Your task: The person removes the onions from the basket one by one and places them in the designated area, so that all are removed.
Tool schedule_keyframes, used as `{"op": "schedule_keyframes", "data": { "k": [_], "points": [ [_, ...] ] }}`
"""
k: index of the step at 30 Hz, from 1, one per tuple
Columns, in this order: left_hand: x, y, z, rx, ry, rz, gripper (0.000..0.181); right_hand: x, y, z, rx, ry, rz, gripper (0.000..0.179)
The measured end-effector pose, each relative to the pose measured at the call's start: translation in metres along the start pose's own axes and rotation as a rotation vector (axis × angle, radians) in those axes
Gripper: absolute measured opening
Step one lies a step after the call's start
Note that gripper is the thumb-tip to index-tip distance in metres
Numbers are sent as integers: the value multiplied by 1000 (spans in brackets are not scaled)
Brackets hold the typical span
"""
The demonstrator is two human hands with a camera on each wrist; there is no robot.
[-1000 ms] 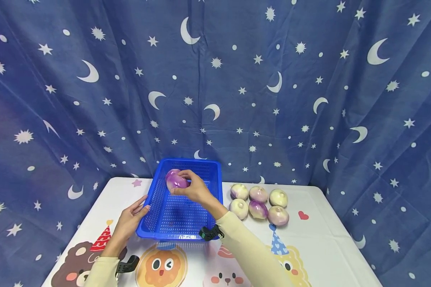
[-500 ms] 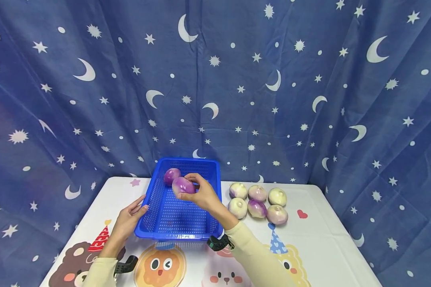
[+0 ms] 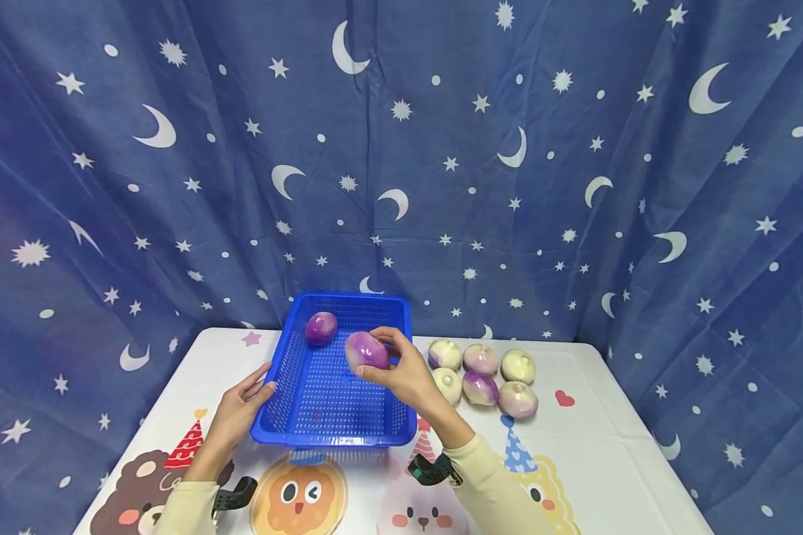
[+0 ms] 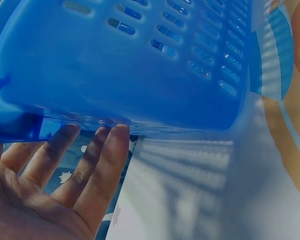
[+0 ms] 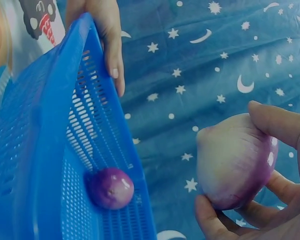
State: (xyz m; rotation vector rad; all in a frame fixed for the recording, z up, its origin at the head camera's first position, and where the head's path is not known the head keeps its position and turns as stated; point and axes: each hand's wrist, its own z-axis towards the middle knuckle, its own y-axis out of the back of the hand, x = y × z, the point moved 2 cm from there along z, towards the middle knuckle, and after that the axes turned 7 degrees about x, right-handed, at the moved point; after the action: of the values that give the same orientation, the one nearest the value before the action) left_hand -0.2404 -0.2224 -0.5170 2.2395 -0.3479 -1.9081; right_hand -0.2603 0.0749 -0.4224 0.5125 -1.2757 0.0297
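Note:
My right hand (image 3: 404, 371) holds a purple-and-white onion (image 3: 366, 353) between thumb and fingers, above the right half of a blue perforated plastic basket (image 3: 337, 438). In the right wrist view, this onion (image 5: 235, 162) shows its pale pointed end. A second purple onion (image 3: 321, 328) lies inside the basket near the far left corner. At the basket's left side, my left hand (image 3: 237, 409) grips the rim, thumb over the edge. The left wrist view shows its fingers (image 4: 105, 165) against the outer wall.
Several pale and purple onions (image 3: 480, 388) lie in two rows on the white cartoon-print tablecloth (image 3: 595, 438), right of the basket. A blue curtain (image 3: 401, 186) with moons and stars hangs right behind the table.
The right hand has lifted the onion away from beside the other one at the far left and carried it rightward across the basket. The left hand stays on the rim.

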Motion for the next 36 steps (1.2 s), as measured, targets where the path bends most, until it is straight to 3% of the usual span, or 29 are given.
{"op": "schedule_keyframes", "data": {
  "k": [14, 20, 36],
  "points": [
    [-1, 0, 0, 2, -4, -14, 61, -21, 37, -34, -93, -112, 45, 59],
    [0, 0, 0, 3, -2, -18, 61, -28, 47, -46, -120, -112, 30, 58],
    [-1, 1, 0, 7, 3, -21, 62, -44, 67, -84, -154, -218, 3, 59]
  ]
}}
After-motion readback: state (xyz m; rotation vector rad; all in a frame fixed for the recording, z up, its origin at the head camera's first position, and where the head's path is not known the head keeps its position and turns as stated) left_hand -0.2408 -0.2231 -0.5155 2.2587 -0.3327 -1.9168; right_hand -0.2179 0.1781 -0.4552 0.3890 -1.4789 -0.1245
